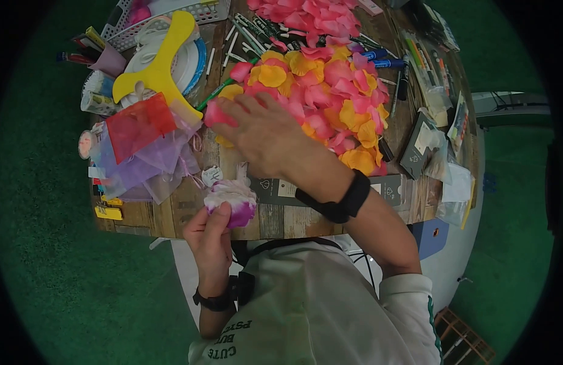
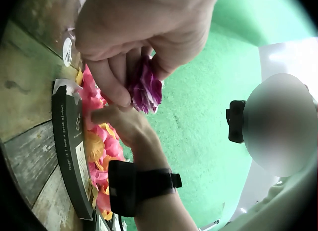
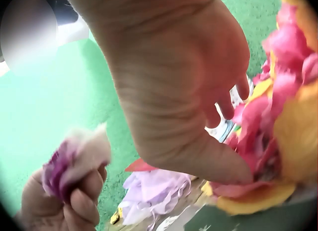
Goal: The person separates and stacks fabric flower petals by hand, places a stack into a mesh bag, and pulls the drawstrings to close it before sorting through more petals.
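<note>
My left hand [image 1: 209, 240] pinches a small bunch of white-and-purple artificial petals [image 1: 231, 198] between thumb and fingers, just over the table's near edge. The bunch's purple side [image 2: 146, 89] faces out in the left wrist view. My right hand [image 1: 263, 134] reaches across to the left end of a heap of pink and yellow artificial petals [image 1: 318, 109]. Its fingers are spread over a pink petal [image 1: 219, 114]. In the right wrist view the thumb [image 3: 226, 164] lies against pink petals [image 3: 253, 136], with the other fingers apart from it; the index fingertip is hidden.
Red and lilac organza bags [image 1: 141, 146] lie left of the hands, below a yellow three-armed piece [image 1: 153, 70] and plates. Dark boxes [image 1: 275, 191] lie along the near edge. Markers [image 1: 248, 36] are strewn behind the petals, beside a white basket [image 1: 120, 30]. Packets [image 1: 455, 188] crowd the right side.
</note>
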Demonstrator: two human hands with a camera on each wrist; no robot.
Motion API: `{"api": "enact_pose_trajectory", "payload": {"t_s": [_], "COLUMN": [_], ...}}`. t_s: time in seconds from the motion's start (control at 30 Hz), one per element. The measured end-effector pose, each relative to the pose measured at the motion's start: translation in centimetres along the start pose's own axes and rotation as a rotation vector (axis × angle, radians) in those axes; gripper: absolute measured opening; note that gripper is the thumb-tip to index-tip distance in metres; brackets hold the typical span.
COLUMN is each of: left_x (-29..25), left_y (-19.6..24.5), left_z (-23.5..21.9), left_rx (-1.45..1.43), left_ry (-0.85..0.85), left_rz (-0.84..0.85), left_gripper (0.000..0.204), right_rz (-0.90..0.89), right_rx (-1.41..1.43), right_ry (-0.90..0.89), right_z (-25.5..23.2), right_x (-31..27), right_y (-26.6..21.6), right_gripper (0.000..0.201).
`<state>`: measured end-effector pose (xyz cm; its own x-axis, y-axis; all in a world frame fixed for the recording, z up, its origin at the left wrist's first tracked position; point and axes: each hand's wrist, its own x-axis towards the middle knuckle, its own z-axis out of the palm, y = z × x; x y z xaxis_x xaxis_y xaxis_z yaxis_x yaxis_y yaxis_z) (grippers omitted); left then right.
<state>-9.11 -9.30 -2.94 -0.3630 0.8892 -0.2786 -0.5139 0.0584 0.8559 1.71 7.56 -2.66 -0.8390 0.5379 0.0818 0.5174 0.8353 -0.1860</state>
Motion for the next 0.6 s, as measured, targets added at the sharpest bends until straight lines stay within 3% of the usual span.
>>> {"api": "enact_pose_trajectory", "payload": {"t_s": [0.07, 0.2, 0.27, 0.3, 0.37, 0.43, 0.5, 0.53, 0.6], "left_x": [-0.4, -0.6, -0.6, -0.6, -0.6, -0.6, -0.4, -0.3, -0.3], "left_y": [0.0, 0.2, 0.2, 0.2, 0.3, 0.7, 0.7, 0.7, 0.6], "left_z": [-0.1, -0.4, -0.4, -0.4, -0.3, 0.2, 0.5, 0.5, 0.5], "left_rx": [0.041, 0.021, 0.006, 0.007, 0.003, -0.018, -0.032, -0.037, -0.03], "left_ry": [0.002, 0.037, 0.034, 0.023, 0.02, 0.017, 0.02, 0.018, 0.013], "left_rz": [0.028, 0.042, 0.037, 0.032, 0.026, 0.01, 0.001, -0.007, -0.009], "left_gripper": [0.026, 0.025, 0.025, 0.025, 0.025, 0.021, 0.021, 0.02, 0.021], "right_rz": [-0.01, 0.078, 0.081, 0.078, 0.029, -0.028, 0.213, 0.212, 0.512], "right_rx": [-0.023, -0.062, -0.066, -0.067, 0.079, 0.2, 0.356, 0.351, 0.362], "right_ry": [0.094, 0.086, -0.114, -0.115, 0.326, 0.646, 0.675, 0.672, 0.497], "right_z": [2.3, 3.2, 2.3, 2.0, 1.4, -1.1, -3.9, -4.6, -5.5], "right_x": [1.1, 2.7, 2.6, 2.3, 1.2, 0.4, -1.0, -1.8, -3.1], "right_y": [-0.7, -0.5, 0.6, 1.4, 3.2, 4.8, 5.7, 6.6, 8.4], "right_gripper": [0.043, 0.029, 0.022, 0.022, 0.024, 0.021, 0.025, 0.025, 0.033]}}
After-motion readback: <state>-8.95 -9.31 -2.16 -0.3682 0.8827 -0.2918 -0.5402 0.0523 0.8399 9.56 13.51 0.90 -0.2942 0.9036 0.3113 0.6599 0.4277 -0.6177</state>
